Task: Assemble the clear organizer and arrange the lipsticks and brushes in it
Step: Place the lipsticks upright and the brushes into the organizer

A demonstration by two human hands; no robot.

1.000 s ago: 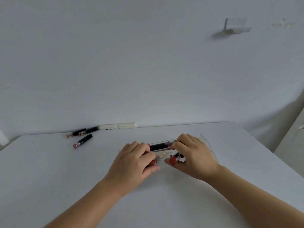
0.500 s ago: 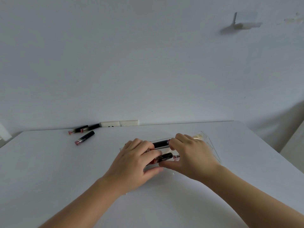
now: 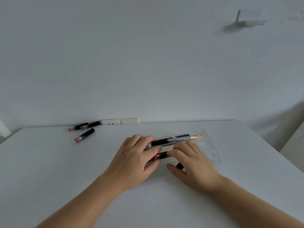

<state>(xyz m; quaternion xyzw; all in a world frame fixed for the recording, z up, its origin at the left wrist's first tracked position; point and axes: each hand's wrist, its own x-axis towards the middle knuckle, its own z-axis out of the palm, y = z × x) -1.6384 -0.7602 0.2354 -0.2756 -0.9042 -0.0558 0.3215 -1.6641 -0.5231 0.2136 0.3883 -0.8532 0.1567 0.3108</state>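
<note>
Both hands shifted: left hand still pinching lipstick in organizer; right hand fingers now flat, loose; brush uncovered.

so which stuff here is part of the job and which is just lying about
Job:
clear organizer
brush lying in it
lipstick between both hands
three loose lipsticks at the table's back left

Just there:
wall socket
wall hook
</note>
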